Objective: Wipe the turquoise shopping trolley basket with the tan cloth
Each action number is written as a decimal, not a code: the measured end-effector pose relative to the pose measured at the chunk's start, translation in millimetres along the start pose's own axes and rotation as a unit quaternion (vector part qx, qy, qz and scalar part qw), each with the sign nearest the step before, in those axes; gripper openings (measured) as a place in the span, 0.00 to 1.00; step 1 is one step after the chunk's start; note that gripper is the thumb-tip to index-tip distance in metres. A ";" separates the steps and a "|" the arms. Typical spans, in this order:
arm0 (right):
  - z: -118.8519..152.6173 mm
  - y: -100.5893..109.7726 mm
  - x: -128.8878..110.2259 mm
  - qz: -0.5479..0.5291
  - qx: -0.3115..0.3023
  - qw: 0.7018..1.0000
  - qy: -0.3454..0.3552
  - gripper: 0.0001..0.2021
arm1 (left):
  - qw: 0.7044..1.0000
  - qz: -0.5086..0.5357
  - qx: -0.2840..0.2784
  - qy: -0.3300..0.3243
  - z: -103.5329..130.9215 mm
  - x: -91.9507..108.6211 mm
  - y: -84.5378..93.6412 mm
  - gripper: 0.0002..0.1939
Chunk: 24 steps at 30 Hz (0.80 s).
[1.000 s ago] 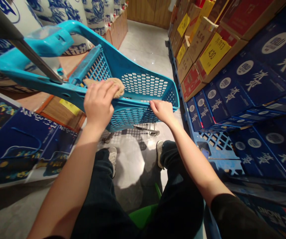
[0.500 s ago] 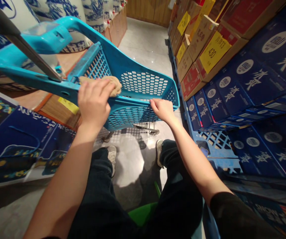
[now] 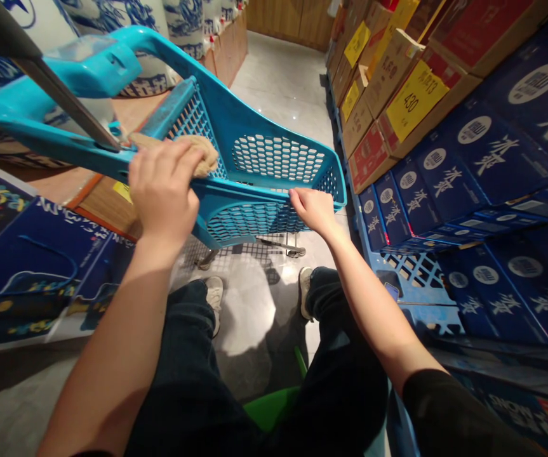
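Note:
A blue plastic shopping cart (image 3: 264, 187) stands before me, its handle end to the left and its perforated basket stretching right. My left hand (image 3: 164, 187) is closed on a tan cloth (image 3: 206, 158), pressing it against the cart's near top rim close to the handle end. Part of the cloth hangs over the inner side of the rim. Toward the basket's right end, my right hand (image 3: 314, 208) grips the same near rim, fingers curled over it. A grey metal pole (image 3: 71, 105) meets the cart frame beside the handle.
Stacked blue cartons (image 3: 445, 181) and brown boxes (image 3: 383, 101) rise on the right over a blue plastic pallet (image 3: 416, 279). Large blue-and-white jars (image 3: 183, 28) line the left. Dark blue gift bags (image 3: 30, 254) stand at lower left. Something green (image 3: 271, 409) is between my legs.
My left hand has slid the cloth leftward along the near rim, toward the handle end. The right hand keeps its hold on the rim, and the cart is nearly unmoved.

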State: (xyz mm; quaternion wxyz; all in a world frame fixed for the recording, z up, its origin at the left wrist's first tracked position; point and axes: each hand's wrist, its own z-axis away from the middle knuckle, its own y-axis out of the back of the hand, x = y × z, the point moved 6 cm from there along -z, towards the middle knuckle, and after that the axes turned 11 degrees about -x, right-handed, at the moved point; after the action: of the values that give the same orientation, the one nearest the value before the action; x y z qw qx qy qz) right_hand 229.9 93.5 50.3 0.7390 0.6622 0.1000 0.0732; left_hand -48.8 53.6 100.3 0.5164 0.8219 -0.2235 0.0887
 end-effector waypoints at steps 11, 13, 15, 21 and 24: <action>1.6 2.5 -0.1 -0.003 -0.001 1.000 -0.007 0.25 | 0.991 -0.015 -0.068 -0.110 5.3 32.3 -37.6 0.27; 2.2 2.8 0.7 -0.003 -0.004 1.000 -0.008 0.25 | 0.996 -0.007 -0.036 -0.083 2.8 22.3 -29.1 0.26; 2.2 2.5 0.5 -0.002 -0.005 1.000 -0.005 0.25 | 0.999 -0.009 0.020 -0.030 0.7 5.1 -11.1 0.24; 0.9 0.9 -1.8 0.001 -0.002 1.000 -0.002 0.25 | 0.999 0.001 0.052 0.006 2.9 -7.1 0.0 0.22; 1.1 1.2 -1.7 0.002 0.000 1.000 -0.003 0.25 | 0.999 0.003 -0.002 -0.041 5.7 10.3 -22.4 0.24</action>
State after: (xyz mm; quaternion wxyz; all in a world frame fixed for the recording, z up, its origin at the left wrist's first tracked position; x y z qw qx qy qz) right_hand 228.5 92.1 51.7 0.7390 0.6628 0.0963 0.0725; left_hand -29.9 54.0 83.5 0.5085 0.8230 -0.2470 0.0562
